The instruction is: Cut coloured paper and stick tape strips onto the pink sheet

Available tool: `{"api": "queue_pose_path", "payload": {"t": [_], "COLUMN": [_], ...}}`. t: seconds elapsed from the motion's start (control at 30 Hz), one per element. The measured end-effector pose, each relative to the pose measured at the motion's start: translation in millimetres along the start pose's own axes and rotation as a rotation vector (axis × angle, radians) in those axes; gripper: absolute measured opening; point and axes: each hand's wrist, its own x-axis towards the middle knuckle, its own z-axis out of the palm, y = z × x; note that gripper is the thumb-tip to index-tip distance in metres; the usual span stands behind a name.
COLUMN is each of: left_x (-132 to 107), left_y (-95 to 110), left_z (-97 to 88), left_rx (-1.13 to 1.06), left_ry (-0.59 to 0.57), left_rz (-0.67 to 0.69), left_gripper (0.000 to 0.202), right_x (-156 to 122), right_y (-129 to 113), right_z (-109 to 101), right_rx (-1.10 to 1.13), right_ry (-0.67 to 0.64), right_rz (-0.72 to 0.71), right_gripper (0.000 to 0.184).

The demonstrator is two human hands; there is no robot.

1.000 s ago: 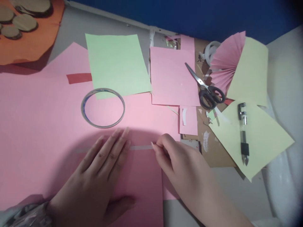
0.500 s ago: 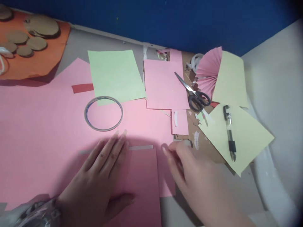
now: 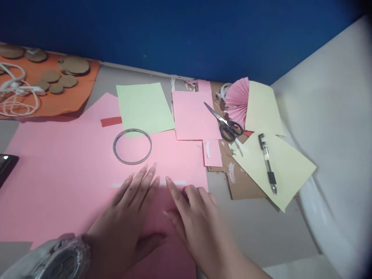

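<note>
My left hand [image 3: 132,213] lies flat with its fingers stretched over a pink sheet [image 3: 162,259], which rests on a larger pink sheet [image 3: 66,162]. A whitish strip of tape [image 3: 177,183] runs along the smaller sheet's upper edge and passes under the left fingers. At that strip, the index fingertip of my right hand [image 3: 200,221] presses down. Its thumb is apart and the other fingers are bent, with nothing seen in them. Just beyond the left fingertips lies a thin, ring-shaped tape roll [image 3: 151,149].
Scissors [image 3: 228,126] lie across a pink square [image 3: 194,116]. A pen [image 3: 267,164] rests on yellow paper [image 3: 296,166], near a pleated pink fan [image 3: 238,99]. Green paper [image 3: 145,106] sits behind the ring. Cardboard discs [image 3: 74,65] and white earphones [image 3: 17,93] occupy orange paper [image 3: 78,99].
My right hand has moved left from beside the sheet's right edge onto the strip, its index finger straightening. My left hand stays flat in place. The view has shifted, showing more at left.
</note>
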Motion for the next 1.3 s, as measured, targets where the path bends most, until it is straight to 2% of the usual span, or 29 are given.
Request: {"api": "queue_pose_path", "payload": {"t": [0.17, 0.33, 0.53, 0.77, 0.93, 1.0, 1.07, 1.17, 1.3], "left_x": [-3.9, -21.2, -45.9, -50.6, -56.0, -56.0, -51.2, -34.3, -8.5], "left_y": [0.3, -4.6, -9.4, -4.1, -2.0, -5.7, -12.4, -24.3, -32.4], "left_z": [3.5, 1.3, -5.9, -4.0, 0.0, -4.3, -13.6, -31.2, -47.8], "left_rx": [0.039, 0.129, 0.230, 0.245, 0.246, 0.211, 0.129, 0.003, -0.223], "left_ry": [0.021, 0.036, 0.042, 0.061, 0.121, 0.124, 0.107, 0.115, -0.036], "left_rz": [-0.011, -0.043, -0.188, -0.344, -0.432, -0.423, -0.415, -0.522, -0.519], "left_gripper": [0.094, 0.095, 0.104, 0.113, 0.124, 0.116, 0.095, 0.072, 0.046], "right_x": [-10.1, -12.2, -11.7, -15.5, -16.8, -12.5, -4.0, 12.5, 25.9], "right_y": [9.5, 11.6, 12.0, 11.2, 20.1, 26.6, 31.6, 33.5, 33.9], "right_z": [1.4, 4.0, 5.3, 11.0, 5.3, -3.5, -13.8, -26.0, -33.6], "right_rx": [-0.092, -0.101, -0.033, -0.058, -0.089, -0.022, 0.070, 0.167, 0.218], "right_ry": [0.038, 0.068, 0.071, 0.122, 0.150, 0.140, 0.164, 0.134, 0.069], "right_rz": [0.030, 0.034, 0.044, 0.041, 0.146, 0.133, 0.060, -0.039, -0.114], "right_gripper": [0.054, 0.053, 0.055, 0.053, 0.072, 0.069, 0.055, 0.032, 0.013]}}
